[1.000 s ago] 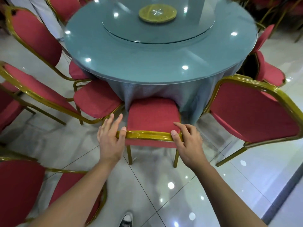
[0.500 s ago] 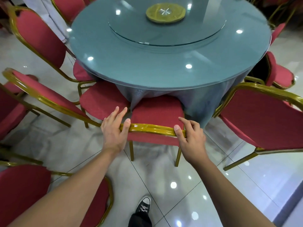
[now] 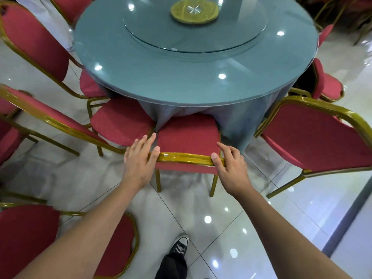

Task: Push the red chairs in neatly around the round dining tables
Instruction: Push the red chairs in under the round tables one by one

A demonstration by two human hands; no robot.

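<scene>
The red chair (image 3: 188, 135) sits partly under the round table (image 3: 181, 77)'s near edge. The left hand (image 3: 137, 158) presses flat and the right hand (image 3: 231, 162) pinches its gold backrest rail (image 3: 183, 158). Risk: an uneven push could skew it into the neighbouring chair (image 3: 118, 125) left of the table, or snag the tablecloth (image 3: 237, 119).

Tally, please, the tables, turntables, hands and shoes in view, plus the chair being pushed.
Round table: 1
Glass turntable: 1
Hands: 2, left hand, right hand
Shoe: 1
Red chair under the hands: 1
Total: 6
</scene>
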